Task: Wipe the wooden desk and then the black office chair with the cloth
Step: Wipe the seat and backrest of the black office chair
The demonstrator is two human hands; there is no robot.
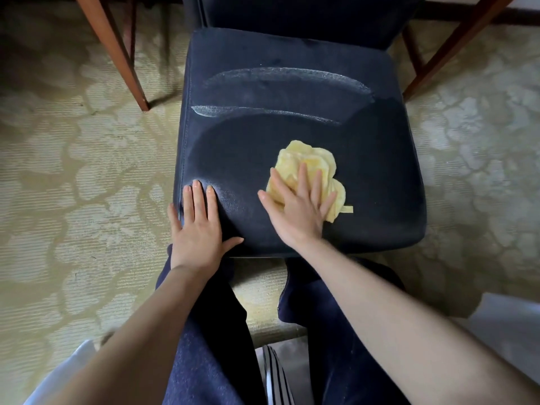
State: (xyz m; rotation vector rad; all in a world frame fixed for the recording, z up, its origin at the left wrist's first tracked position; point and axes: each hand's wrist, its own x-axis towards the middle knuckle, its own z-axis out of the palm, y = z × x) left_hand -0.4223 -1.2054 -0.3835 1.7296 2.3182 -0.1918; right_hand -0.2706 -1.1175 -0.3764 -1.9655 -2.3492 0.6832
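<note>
The black office chair (298,135) stands on a patterned pale carpet (73,171), its padded seat (233,159) facing the person. The yellow cloth (309,162) lies bunched on the seat, right of centre and nearer the front edge than the back.

The right hand (298,209) lies flat on top of the cloth with its fingers (302,179) straight and spread apart. They press down on the fabric rather than curling round it, and the cloth's crumpled folds stick out beyond the fingertips and to the right of the hand.

The left hand (198,226) rests palm down on the seat's front left corner. Three of its fingers lie straight and close together, the little finger reaches over the left edge, and the thumb sticks out sideways along the front edge.

Two pale curved streaks (277,80) cross the back half of the seat from left to right. The dark backrest (292,13) rises at the far edge.

A slanted wooden leg (117,51) stands on the carpet to the chair's left and another (450,48) to its right. What they carry is out of view. The person's legs in dark blue trousers (210,346) meet the seat's front edge.
</note>
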